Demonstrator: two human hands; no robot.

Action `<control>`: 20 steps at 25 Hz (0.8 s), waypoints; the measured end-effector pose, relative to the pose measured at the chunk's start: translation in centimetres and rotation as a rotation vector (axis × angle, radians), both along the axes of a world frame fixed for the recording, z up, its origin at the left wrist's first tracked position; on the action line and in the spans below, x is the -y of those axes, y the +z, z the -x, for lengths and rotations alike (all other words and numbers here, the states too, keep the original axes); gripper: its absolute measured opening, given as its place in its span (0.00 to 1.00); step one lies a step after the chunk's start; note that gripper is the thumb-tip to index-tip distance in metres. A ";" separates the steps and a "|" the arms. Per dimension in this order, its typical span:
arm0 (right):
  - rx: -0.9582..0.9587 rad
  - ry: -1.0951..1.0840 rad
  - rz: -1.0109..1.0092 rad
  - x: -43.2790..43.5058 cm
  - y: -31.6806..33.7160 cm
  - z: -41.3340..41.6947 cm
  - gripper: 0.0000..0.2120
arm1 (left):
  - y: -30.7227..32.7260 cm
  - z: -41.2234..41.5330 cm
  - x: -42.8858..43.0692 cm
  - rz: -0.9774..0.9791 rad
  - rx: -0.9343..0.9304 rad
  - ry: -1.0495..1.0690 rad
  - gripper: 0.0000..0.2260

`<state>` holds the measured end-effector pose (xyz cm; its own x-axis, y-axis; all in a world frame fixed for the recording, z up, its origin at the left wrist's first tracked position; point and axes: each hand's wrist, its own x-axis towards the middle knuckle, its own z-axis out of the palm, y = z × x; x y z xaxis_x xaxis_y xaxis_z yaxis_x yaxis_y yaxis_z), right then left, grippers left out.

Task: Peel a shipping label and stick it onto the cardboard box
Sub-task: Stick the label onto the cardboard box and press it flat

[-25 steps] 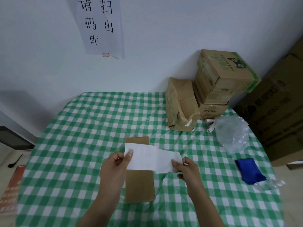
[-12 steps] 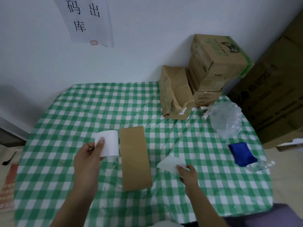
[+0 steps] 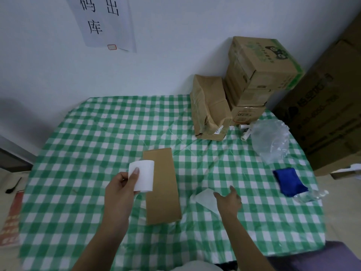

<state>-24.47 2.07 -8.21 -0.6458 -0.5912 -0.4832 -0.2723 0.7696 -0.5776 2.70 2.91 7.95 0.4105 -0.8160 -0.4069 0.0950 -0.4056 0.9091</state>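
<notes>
White and curling, the shipping label (image 3: 143, 176) hangs from the left hand (image 3: 121, 189), pinched between thumb and forefinger at its left edge, above the left long side of the flat cardboard box (image 3: 162, 187) that lies near the middle of the table (image 3: 93, 137). The right hand (image 3: 227, 202) rests on or just over the backing sheet (image 3: 205, 198), which lies on the checked cloth just right of the box; its fingers (image 3: 233, 189) are loosely spread and appear to grip nothing, though whether the palm is pressing the sheet down I cannot tell.

The main risk, as I judge it, is the curl. Held from one edge only, the label could fold on itself and stick glue to glue, or its free edge could touch the box first and grab crooked, leaving wrinkles or air pockets. Which face carries the adhesive cannot be read, so a careless flip could press the wrong side down. The thumb may also be on the sticky face and drag the label askew on release. The box is light and unheld; it may slide across the cloth toward the near edge when pressed unless the right hand steadies it.
</notes>
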 end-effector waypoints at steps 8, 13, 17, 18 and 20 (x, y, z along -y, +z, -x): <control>0.219 0.508 0.634 1.2 10.4 -8.3 0.21 | 0.0 1.1 -0.1 -0.008 -0.017 -0.049 0.10; -0.110 0.897 0.868 0.0 12.3 -11.8 0.22 | 0.0 1.4 0.0 -0.037 -0.043 -0.074 0.12; -0.362 0.880 1.008 -0.7 11.6 -13.7 0.17 | 0.0 1.7 -0.2 -0.051 -0.055 -0.062 0.11; -0.388 0.870 1.020 -0.9 11.4 -14.0 0.15 | 0.1 1.8 -0.3 -0.055 -0.065 -0.057 0.10; -0.422 0.845 1.020 -1.1 11.1 -14.2 0.13 | 0.3 2.0 -0.3 -0.059 -0.085 -0.048 0.09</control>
